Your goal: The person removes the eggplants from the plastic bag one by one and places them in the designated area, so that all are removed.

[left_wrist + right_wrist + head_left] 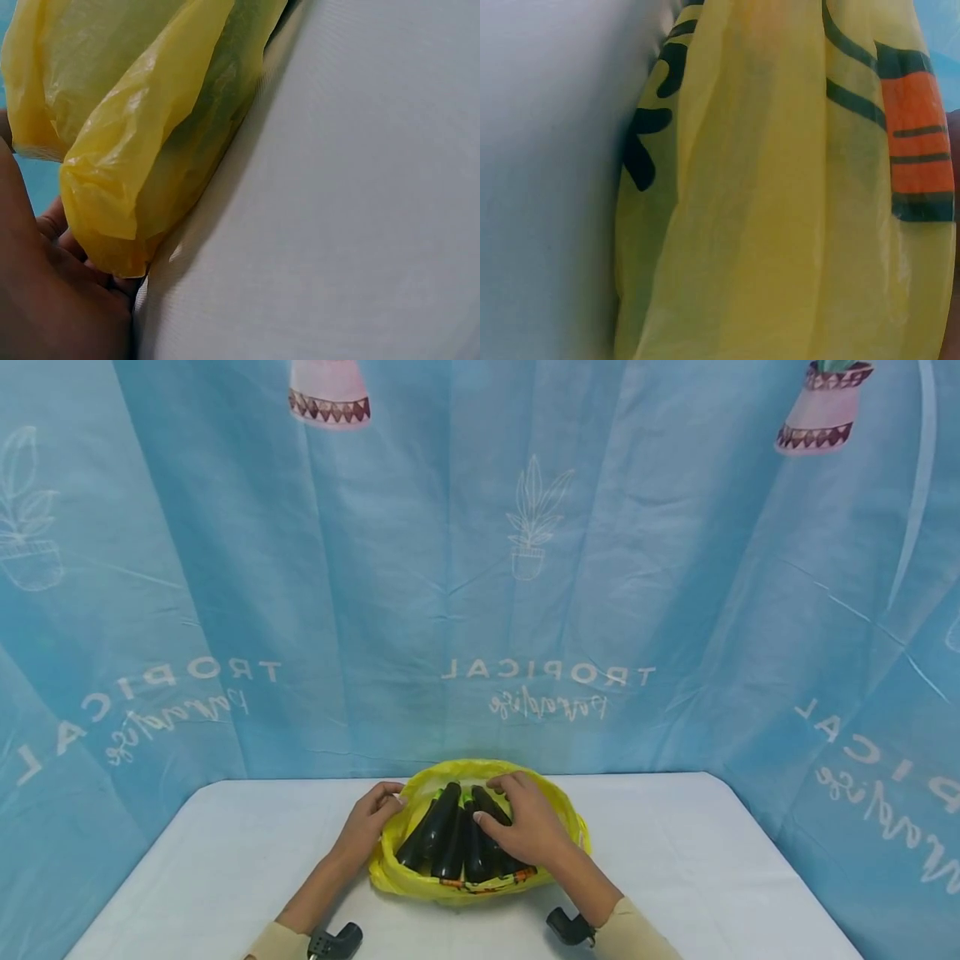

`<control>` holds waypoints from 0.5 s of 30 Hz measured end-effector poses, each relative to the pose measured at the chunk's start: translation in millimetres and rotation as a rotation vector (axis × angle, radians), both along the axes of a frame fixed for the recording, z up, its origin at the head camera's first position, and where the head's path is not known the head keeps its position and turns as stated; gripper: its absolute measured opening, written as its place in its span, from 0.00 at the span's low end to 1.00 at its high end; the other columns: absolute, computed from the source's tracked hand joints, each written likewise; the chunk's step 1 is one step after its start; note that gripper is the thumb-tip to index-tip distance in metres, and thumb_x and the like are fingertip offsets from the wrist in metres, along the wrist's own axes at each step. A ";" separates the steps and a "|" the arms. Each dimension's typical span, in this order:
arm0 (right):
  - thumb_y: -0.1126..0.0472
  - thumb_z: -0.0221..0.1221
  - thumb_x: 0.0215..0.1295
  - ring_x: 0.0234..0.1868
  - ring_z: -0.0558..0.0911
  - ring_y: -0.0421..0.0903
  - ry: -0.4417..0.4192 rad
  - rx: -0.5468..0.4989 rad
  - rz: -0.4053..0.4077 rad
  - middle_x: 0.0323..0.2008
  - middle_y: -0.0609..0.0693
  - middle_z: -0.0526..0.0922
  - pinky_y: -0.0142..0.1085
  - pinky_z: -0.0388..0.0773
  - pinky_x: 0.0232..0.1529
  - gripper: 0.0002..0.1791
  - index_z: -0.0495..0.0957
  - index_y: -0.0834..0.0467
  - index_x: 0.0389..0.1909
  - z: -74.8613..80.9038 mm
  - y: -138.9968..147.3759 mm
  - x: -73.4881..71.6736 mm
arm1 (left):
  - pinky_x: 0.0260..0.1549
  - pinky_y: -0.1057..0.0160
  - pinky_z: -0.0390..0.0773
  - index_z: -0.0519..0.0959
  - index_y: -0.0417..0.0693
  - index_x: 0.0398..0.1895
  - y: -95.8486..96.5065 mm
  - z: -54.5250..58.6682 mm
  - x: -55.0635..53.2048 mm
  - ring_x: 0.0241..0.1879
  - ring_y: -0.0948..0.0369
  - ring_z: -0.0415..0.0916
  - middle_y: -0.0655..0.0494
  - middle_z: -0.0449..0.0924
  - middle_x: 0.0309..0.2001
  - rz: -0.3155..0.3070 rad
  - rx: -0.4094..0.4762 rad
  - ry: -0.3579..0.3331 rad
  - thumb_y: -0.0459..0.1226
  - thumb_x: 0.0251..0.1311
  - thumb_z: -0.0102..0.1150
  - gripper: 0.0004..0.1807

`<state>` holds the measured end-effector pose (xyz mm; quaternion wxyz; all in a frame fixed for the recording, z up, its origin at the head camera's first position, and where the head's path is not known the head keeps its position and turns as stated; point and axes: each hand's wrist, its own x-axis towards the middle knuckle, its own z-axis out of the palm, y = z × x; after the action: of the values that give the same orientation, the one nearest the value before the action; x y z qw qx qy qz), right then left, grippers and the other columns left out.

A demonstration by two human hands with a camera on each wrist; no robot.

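Observation:
A yellow plastic bag [427, 890] sits on the white table with its mouth spread wide. Several dark, glossy eggplants [438, 831] lie inside it, green stem ends toward the far side. At the bag's left rim is my left hand [367, 827], its thumb and fingers holding the edge. The left wrist view shows its fingers [56, 221] partly behind the yellow plastic. Over the rightmost eggplant [491, 806] my right hand [531, 827] reaches in, thumb and fingers spread apart. In the right wrist view the bag's side [765, 187] hides nearly all of that hand.
The white table [675, 860] extends to both sides of the bag. Behind it and around the sides hangs a blue printed curtain [390, 610]. A black wrist camera [337, 941] is on the left wrist, another black camera [570, 927] on the right.

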<state>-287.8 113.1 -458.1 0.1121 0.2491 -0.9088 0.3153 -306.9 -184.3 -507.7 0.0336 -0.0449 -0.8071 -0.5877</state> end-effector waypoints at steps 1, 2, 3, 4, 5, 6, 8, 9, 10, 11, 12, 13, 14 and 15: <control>0.46 0.65 0.74 0.57 0.81 0.55 0.000 0.001 0.000 0.60 0.55 0.79 0.53 0.80 0.57 0.28 0.78 0.59 0.65 0.0 0.3 0.7 | 0.44 0.66 0.75 0.77 0.45 0.63 0.5 1.2 0.8 0.45 0.56 0.74 0.51 0.74 0.38 0.000 0.004 -0.001 0.45 0.76 0.55 0.20; 0.46 0.65 0.74 0.57 0.81 0.55 0.000 0.000 0.000 0.60 0.55 0.79 0.53 0.81 0.56 0.28 0.78 0.59 0.65 0.3 0.4 1.2 | 0.43 0.65 0.74 0.77 0.44 0.63 0.7 1.6 0.7 0.44 0.56 0.73 0.51 0.72 0.36 0.000 0.006 0.003 0.45 0.76 0.56 0.20; 0.46 0.65 0.74 0.57 0.81 0.56 -0.003 -0.006 -0.002 0.60 0.55 0.79 0.53 0.81 0.56 0.28 0.77 0.59 0.65 0.6 0.6 1.6 | 0.42 0.65 0.73 0.77 0.44 0.63 0.7 1.8 0.8 0.43 0.57 0.73 0.52 0.70 0.35 -0.001 0.006 0.006 0.44 0.76 0.56 0.20; 0.46 0.65 0.74 0.57 0.82 0.56 -0.001 -0.007 -0.004 0.59 0.55 0.79 0.53 0.81 0.56 0.28 0.77 0.59 0.65 0.8 0.7 1.8 | 0.41 0.65 0.73 0.77 0.44 0.63 0.6 1.8 0.9 0.42 0.57 0.72 0.52 0.69 0.34 0.000 0.010 0.008 0.44 0.76 0.56 0.19; 0.46 0.65 0.74 0.56 0.82 0.56 0.000 -0.009 -0.006 0.59 0.56 0.79 0.53 0.81 0.56 0.27 0.77 0.59 0.65 0.9 0.6 2.1 | 0.41 0.64 0.72 0.77 0.43 0.63 0.5 1.8 1.1 0.41 0.57 0.72 0.53 0.69 0.34 -0.001 0.013 0.010 0.44 0.76 0.56 0.19; 0.46 0.65 0.74 0.55 0.82 0.56 0.001 -0.009 -0.008 0.59 0.56 0.79 0.53 0.81 0.55 0.27 0.78 0.59 0.65 0.7 0.5 2.1 | 0.41 0.64 0.72 0.77 0.43 0.63 0.4 1.4 1.1 0.40 0.57 0.72 0.53 0.68 0.34 -0.001 0.015 0.010 0.43 0.76 0.56 0.19; 0.46 0.66 0.73 0.54 0.82 0.55 -0.003 -0.005 -0.009 0.59 0.57 0.79 0.52 0.81 0.54 0.28 0.78 0.60 0.64 0.2 0.1 2.3 | 0.40 0.65 0.72 0.77 0.43 0.63 0.1 0.6 1.5 0.40 0.58 0.72 0.53 0.68 0.33 -0.004 0.019 0.010 0.43 0.77 0.56 0.19; 0.46 0.66 0.73 0.53 0.82 0.54 -0.005 0.004 -0.011 0.58 0.57 0.79 0.51 0.82 0.53 0.28 0.78 0.59 0.64 -0.3 -0.2 2.4 | 0.40 0.65 0.72 0.77 0.43 0.63 -0.1 0.4 2.0 0.39 0.58 0.72 0.53 0.68 0.33 -0.005 0.023 0.009 0.43 0.77 0.56 0.19; 0.46 0.66 0.73 0.52 0.81 0.53 -0.010 0.013 -0.014 0.58 0.57 0.79 0.51 0.82 0.53 0.28 0.78 0.59 0.64 -0.8 -0.5 2.5 | 0.39 0.65 0.72 0.77 0.43 0.63 0.0 0.3 2.4 0.39 0.58 0.72 0.53 0.68 0.33 -0.006 0.030 0.010 0.42 0.77 0.56 0.18; 0.46 0.66 0.73 0.52 0.81 0.52 -0.015 0.018 -0.015 0.58 0.57 0.79 0.50 0.82 0.52 0.27 0.78 0.59 0.64 -1.4 -0.8 2.7 | 0.39 0.65 0.72 0.77 0.43 0.63 0.0 0.0 2.6 0.39 0.58 0.72 0.53 0.68 0.33 -0.006 0.030 0.009 0.42 0.77 0.56 0.18; 0.46 0.66 0.73 0.52 0.81 0.51 -0.020 0.028 -0.020 0.58 0.56 0.79 0.50 0.82 0.52 0.27 0.78 0.58 0.64 -2.1 -1.1 2.7 | 0.39 0.66 0.72 0.77 0.43 0.63 0.2 0.0 3.1 0.39 0.58 0.72 0.53 0.68 0.33 -0.005 0.029 0.008 0.42 0.77 0.56 0.18; 0.45 0.66 0.73 0.52 0.81 0.50 -0.026 0.036 -0.025 0.58 0.55 0.79 0.49 0.82 0.53 0.28 0.78 0.58 0.64 -2.7 -1.3 2.9 | 0.39 0.66 0.73 0.77 0.43 0.63 0.4 0.3 3.6 0.40 0.58 0.72 0.53 0.68 0.33 -0.005 0.027 0.009 0.42 0.77 0.55 0.18; 0.45 0.66 0.73 0.52 0.80 0.49 -0.034 0.045 -0.032 0.59 0.54 0.79 0.49 0.82 0.53 0.28 0.78 0.57 0.65 -3.4 -1.5 2.9 | 0.39 0.66 0.73 0.77 0.42 0.63 0.6 0.5 4.2 0.40 0.58 0.72 0.53 0.68 0.34 -0.006 0.022 0.013 0.42 0.77 0.55 0.19; 0.45 0.66 0.73 0.52 0.80 0.49 -0.040 0.049 -0.036 0.59 0.54 0.79 0.49 0.82 0.53 0.28 0.78 0.57 0.65 -4.2 -1.6 2.9 | 0.39 0.66 0.73 0.77 0.42 0.63 1.0 0.4 4.3 0.40 0.58 0.72 0.53 0.69 0.34 -0.005 0.022 0.011 0.42 0.77 0.55 0.19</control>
<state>-284.9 111.5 -462.3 0.0933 0.2290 -0.9227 0.2958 -302.7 -183.3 -507.3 0.0373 -0.0498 -0.8004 -0.5962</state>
